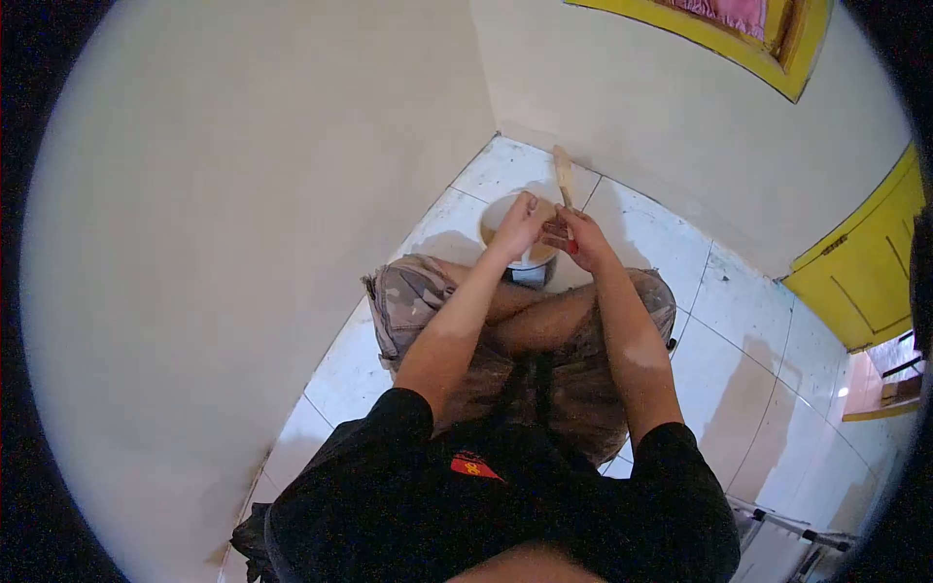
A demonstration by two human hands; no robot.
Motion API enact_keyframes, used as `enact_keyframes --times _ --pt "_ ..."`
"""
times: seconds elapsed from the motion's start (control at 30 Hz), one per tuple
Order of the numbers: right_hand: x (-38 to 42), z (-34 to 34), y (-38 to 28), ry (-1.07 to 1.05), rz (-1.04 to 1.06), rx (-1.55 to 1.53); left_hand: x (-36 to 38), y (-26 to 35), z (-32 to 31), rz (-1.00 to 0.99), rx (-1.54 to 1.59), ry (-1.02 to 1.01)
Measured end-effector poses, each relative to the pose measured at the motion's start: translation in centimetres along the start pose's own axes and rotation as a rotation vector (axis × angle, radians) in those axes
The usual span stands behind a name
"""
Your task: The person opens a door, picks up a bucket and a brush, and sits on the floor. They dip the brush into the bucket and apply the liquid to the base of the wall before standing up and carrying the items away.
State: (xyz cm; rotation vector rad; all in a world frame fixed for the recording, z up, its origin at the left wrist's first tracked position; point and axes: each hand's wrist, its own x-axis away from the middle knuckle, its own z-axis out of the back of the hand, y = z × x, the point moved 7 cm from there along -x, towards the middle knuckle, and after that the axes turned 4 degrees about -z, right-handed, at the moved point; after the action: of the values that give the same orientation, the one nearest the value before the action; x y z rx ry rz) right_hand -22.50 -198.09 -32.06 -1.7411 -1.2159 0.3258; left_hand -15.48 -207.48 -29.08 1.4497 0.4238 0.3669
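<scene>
My two hands meet above a round white bucket (493, 216) that stands on the tiles in front of my crossed legs. My left hand (522, 228) has its fingers curled, over the bucket's middle; what it grips, if anything, is hidden. My right hand (585, 240) is closed around the red handle of a tool, and a pale, long piece (563, 173) of it points up toward the corner. The fingertips of both hands are close together, and whether they touch is too small to tell.
Pale walls (262, 194) meet at a corner just beyond the bucket. White floor tiles (743, 301) run to the right toward a yellow door (865, 272). A yellow window frame (792, 78) is at the upper right. Metal legs, perhaps a ladder's (792, 530), stand at the lower right.
</scene>
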Motion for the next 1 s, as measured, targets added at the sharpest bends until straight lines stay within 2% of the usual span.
enact_keyframes --times 0.1,0.17,0.2,0.27,0.3,0.37,0.43,0.47,0.5,0.53,0.57,0.67,0.7,0.8,0.87,0.93,1.0 --pt "0.0 0.1 0.3 -0.034 -0.034 -0.091 -0.3 0.0 -1.7 -0.090 0.084 0.027" --pt "0.0 0.6 0.2 -0.020 -0.036 -0.207 0.4 1.4 -2.9 -0.176 -0.614 -0.127" --pt "-0.9 1.4 0.5 -0.073 -0.038 -0.242 0.9 2.0 -3.0 -0.161 -0.608 -0.094" --pt "-2.2 2.9 0.6 -0.145 -0.071 -0.254 2.5 3.9 -3.6 -0.319 -0.631 -0.131" --pt "-2.3 3.3 -0.4 -0.154 -0.019 -0.332 3.2 3.9 -2.8 -0.309 -0.621 -0.096" --pt "-2.1 1.7 -2.0 -0.167 0.016 -0.384 4.8 3.5 -2.5 -0.317 -0.666 -0.209" --pt "0.1 -1.2 -4.9 0.124 0.053 -0.180 7.8 4.8 0.2 -0.229 -0.520 -0.253" --pt "-0.3 -1.2 -5.3 0.117 0.061 -0.156 9.4 3.6 1.8 -0.254 -0.347 -0.255" --pt "-0.7 -0.9 -5.6 0.107 0.060 0.016 11.2 2.5 3.5 -0.285 -0.179 -0.264" --pt "-0.8 -1.1 -6.1 0.100 0.060 0.183 13.2 3.1 5.4 -0.162 0.044 -0.265" --pt "-0.5 -2.4 -6.5 0.163 0.124 0.189 15.6 3.7 7.2 -0.035 0.264 -0.270" --pt "-0.7 -4.0 -7.2 0.140 0.128 0.349 21.4 2.5 14.8 0.049 0.311 0.046" --pt "-0.6 -4.4 -7.8 0.197 0.153 0.431 23.2 1.4 17.3 0.087 0.324 0.175" --pt "-1.8 -4.3 -10.3 0.247 0.270 0.580 28.4 -4.0 24.0 0.206 0.364 0.556" --pt "0.1 -7.5 -12.7 0.257 0.306 0.623 31.9 -7.4 26.7 0.294 0.328 0.791" --pt "2.2 -10.0 -15.1 0.276 0.344 0.609 34.2 -10.7 28.1 0.331 0.272 0.901" --pt "3.9 -11.2 -17.6 0.317 0.343 0.653 35.5 -13.1 27.9 0.428 0.325 0.879"
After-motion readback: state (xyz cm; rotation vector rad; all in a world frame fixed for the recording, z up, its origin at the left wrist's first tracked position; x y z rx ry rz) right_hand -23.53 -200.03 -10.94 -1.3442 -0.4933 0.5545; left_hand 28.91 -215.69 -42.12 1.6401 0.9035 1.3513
